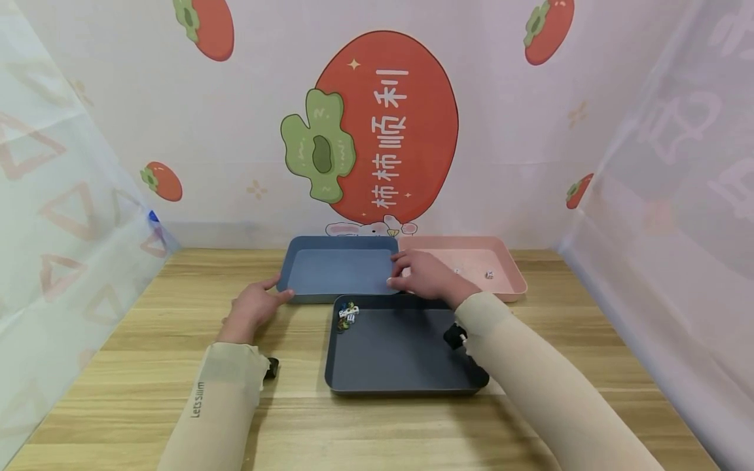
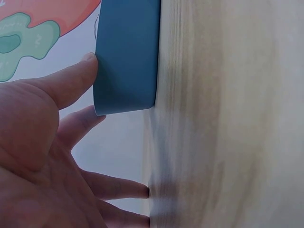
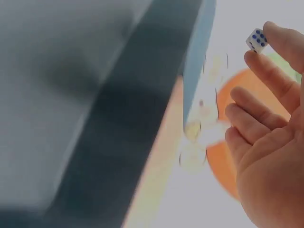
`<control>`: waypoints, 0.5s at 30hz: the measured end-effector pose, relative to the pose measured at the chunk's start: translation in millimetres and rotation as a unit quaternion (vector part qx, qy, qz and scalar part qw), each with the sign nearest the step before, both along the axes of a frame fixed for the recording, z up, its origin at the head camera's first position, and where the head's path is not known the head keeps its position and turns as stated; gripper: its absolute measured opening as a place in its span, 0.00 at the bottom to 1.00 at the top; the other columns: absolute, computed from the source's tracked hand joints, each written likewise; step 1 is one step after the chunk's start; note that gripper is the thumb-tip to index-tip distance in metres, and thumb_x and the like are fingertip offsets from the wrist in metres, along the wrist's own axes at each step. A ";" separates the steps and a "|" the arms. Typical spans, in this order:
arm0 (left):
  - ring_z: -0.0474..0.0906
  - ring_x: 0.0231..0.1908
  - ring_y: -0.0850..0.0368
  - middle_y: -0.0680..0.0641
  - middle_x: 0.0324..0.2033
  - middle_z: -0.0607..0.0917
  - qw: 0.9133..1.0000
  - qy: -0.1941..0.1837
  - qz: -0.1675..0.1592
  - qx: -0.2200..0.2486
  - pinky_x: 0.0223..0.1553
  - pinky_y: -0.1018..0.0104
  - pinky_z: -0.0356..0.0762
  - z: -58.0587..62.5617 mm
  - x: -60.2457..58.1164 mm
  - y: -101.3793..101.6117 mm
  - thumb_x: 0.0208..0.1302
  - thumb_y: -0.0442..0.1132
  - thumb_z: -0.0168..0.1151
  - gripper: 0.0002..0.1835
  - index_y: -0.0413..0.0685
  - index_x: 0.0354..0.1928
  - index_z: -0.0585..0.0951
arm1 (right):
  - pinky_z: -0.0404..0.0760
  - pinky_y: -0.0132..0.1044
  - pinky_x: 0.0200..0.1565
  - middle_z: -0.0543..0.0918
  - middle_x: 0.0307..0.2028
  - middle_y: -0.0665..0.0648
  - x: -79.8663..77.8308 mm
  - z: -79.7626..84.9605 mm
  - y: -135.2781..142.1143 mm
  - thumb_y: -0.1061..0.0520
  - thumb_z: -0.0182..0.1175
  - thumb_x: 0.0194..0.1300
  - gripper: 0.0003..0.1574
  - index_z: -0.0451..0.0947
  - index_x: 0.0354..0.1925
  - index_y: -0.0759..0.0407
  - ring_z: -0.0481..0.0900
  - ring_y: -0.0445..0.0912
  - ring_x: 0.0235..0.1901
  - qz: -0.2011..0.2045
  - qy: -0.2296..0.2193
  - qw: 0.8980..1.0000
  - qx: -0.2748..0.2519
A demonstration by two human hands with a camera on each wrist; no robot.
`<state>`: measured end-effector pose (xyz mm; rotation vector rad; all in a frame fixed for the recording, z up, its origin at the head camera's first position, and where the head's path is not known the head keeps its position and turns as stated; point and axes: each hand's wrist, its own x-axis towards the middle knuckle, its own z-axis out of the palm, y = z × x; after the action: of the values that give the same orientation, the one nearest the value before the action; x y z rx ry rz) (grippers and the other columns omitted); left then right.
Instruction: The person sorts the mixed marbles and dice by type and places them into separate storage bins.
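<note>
My right hand (image 1: pixel 427 275) pinches a white die with blue dots (image 3: pixel 257 41) between thumb and index finger; its other fingers are loosely bent. In the head view this hand is at the right end of the blue tray (image 1: pixel 336 269), where the pink tray meets it. My left hand (image 1: pixel 254 306) is at the blue tray's front left corner. In the left wrist view its thumb (image 2: pixel 78 78) touches the rim and the fingers are spread, two fingertips reaching the table.
A dark grey tray (image 1: pixel 400 360) stands in front, a small pile of dice and coloured bits (image 1: pixel 347 316) in its back left corner. Inside the pink tray (image 1: pixel 471 261) are white dice (image 1: pixel 489 275). Behind the wooden table (image 1: pixel 294 418) hangs a printed cloth (image 1: pixel 501 163).
</note>
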<state>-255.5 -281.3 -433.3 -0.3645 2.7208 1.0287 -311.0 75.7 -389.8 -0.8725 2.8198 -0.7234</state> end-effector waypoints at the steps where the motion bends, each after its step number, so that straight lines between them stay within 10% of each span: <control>1: 0.28 0.66 0.14 0.33 0.75 0.52 1.000 0.000 0.000 0.000 0.50 0.12 0.28 0.1 0.0 -0.3 0.67 0.67 0.57 0.43 0.63 0.79 0.56 | 0.76 0.47 0.58 0.75 0.63 0.57 -2.6 1.6 6.5 0.48 0.66 0.67 0.09 0.87 0.36 0.51 0.69 0.52 0.64 -0.009 0.006 1.000 -0.005; 15: 0.30 0.66 0.14 0.34 0.75 0.53 1.000 0.005 -0.001 0.003 0.51 0.12 0.28 0.8 0.8 -0.3 0.67 0.66 0.57 0.43 0.62 0.79 0.57 | 0.77 0.47 0.38 0.85 0.32 0.53 -23.8 -2.9 117.9 0.51 0.67 0.65 0.13 0.87 0.31 0.59 0.77 0.51 0.35 -0.152 0.046 0.987 0.026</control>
<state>-254.7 -281.6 -432.5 -0.3554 2.7255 1.0411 -334.8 193.6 -392.8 -0.4819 3.0787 -0.6514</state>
